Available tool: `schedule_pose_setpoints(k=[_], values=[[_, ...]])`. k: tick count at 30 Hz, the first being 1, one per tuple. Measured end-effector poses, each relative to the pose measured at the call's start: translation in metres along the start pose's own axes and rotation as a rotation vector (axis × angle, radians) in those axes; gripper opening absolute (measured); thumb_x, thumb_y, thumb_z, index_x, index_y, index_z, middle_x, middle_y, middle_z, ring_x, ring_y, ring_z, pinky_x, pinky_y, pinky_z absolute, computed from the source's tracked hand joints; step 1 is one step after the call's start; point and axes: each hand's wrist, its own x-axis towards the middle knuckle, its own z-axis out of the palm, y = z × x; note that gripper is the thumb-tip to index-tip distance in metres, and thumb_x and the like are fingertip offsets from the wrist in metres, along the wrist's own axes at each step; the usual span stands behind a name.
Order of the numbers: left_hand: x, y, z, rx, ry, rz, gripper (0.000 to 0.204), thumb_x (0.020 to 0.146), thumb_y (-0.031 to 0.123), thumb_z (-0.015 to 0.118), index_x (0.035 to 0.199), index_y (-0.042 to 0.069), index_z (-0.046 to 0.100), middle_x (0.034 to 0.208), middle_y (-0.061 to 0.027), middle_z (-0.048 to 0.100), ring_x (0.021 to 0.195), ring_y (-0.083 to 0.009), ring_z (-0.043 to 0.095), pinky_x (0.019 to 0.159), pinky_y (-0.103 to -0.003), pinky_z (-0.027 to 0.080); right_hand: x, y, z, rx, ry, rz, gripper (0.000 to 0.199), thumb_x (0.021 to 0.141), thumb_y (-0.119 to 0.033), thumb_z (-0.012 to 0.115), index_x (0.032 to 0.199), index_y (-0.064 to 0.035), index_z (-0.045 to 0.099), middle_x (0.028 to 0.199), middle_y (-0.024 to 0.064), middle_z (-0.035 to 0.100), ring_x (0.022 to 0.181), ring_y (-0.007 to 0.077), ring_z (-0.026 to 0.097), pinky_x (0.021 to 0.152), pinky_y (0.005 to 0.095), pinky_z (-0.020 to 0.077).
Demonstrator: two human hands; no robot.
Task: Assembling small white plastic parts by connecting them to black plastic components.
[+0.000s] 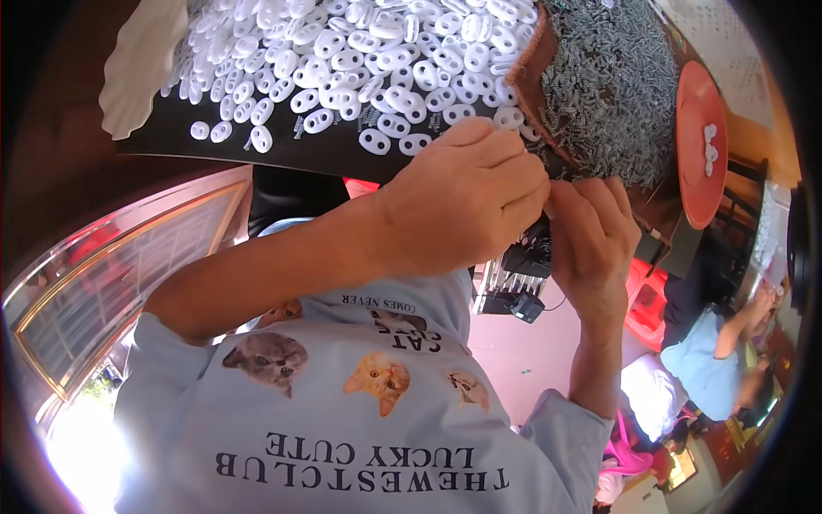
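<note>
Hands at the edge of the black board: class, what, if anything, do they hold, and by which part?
Cannot be told: the left hand and right hand pinch fingertips together, hiding anything between them.

A small assembly workshop: heaps of white plastic pieces [360, 51] and tiny metal springs [608, 77] (loosely piled).

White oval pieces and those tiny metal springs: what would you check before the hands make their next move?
1. Hands together: left hand and right hand meet fingertip to fingertip at the edge of the black board: ok.
2. Part pinched between the fingers: hidden by the fingers: cannot tell.
3. Supply of white oval pieces: many lie spread on the board: ok.
4. Supply of metal springs: a thick heap right beside the hands: ok.
5. Room on the red plate: only a few white pieces on it: ok.
</note>
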Motion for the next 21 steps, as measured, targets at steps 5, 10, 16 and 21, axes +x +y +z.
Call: schedule_pose_setpoints(k=[5, 10, 16, 21], values=[[-0.001, -0.005, -0.002, -0.023, -0.015, 0.001, 0.027, 0.068, 0.006, 0.068, 0.094, -0.003, 0.068, 0.081, -0.0019, 0.055, 0.071, -0.0177, 0.053, 0.063, -0.03, 0.039, 0.0, 0.007, 0.006, 0.006, 0.031, -0.04, 0.031, 0.057, 0.001, 0.067, 0.088, 0.0001, 0.065, 0.07, 0.0045, 0.053, 0.057, 0.0209, 0.048, 0.049, 0.0311, 0.0378], [-0.002, -0.003, 0.003, -0.038, 0.003, 0.004, 0.029, 0.067, 0.005, 0.069, 0.096, -0.003, 0.069, 0.082, -0.001, 0.055, 0.072, -0.0164, 0.054, 0.063, -0.029, 0.04, -0.009, 0.011, 0.01, -0.004, 0.108, -0.079, 0.038, 0.052, -0.004, 0.065, 0.09, 0.001, 0.066, 0.072, 0.0031, 0.054, 0.059, 0.0197, 0.049, 0.05, 0.0314, 0.0375], [-0.001, -0.005, 0.002, -0.033, -0.022, 0.022, 0.028, 0.067, 0.005, 0.07, 0.094, -0.003, 0.069, 0.082, -0.0004, 0.056, 0.073, -0.0149, 0.054, 0.063, -0.029, 0.04, -0.011, 0.013, 0.012, -0.007, 0.103, -0.083, 0.041, 0.05, -0.007, 0.065, 0.09, 0.0008, 0.066, 0.072, 0.0029, 0.053, 0.061, 0.02, 0.049, 0.052, 0.032, 0.0371], [0.0, -0.006, 0.001, -0.037, -0.012, 0.042, 0.025, 0.068, 0.003, 0.071, 0.092, -0.003, 0.069, 0.081, -0.0008, 0.056, 0.072, -0.0154, 0.053, 0.062, -0.029, 0.039, -0.011, 0.015, 0.014, 0.02, 0.097, -0.095, 0.041, 0.05, -0.006, 0.066, 0.091, 0.001, 0.066, 0.073, 0.0032, 0.053, 0.061, 0.0202, 0.048, 0.053, 0.032, 0.0368]])
